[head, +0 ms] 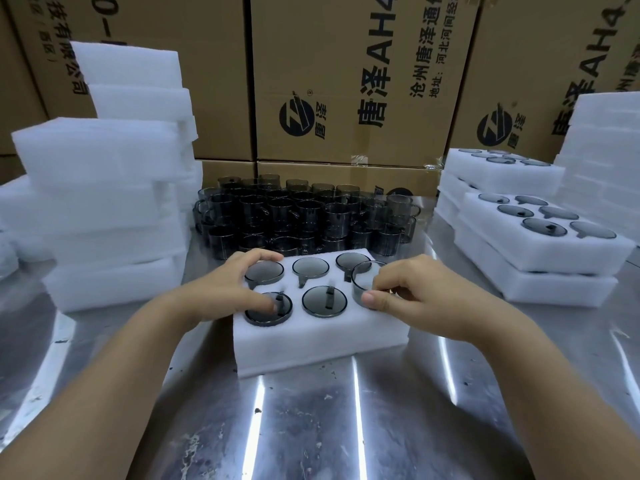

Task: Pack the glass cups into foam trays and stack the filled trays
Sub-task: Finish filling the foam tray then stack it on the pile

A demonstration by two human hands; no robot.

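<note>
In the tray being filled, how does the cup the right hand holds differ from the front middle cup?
The held cup stands above the foam tray, not yet seated; the front middle cup sits flush in its slot. The right hand grips the held cup; nothing touches the front middle cup. Both are dark smoky glass.

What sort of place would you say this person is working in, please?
Most likely a packing station in a glassware factory or warehouse: printed shipping cartons stacked behind a steel table, dozens of loose smoked-glass cups, and piles of white foam trays.
</note>
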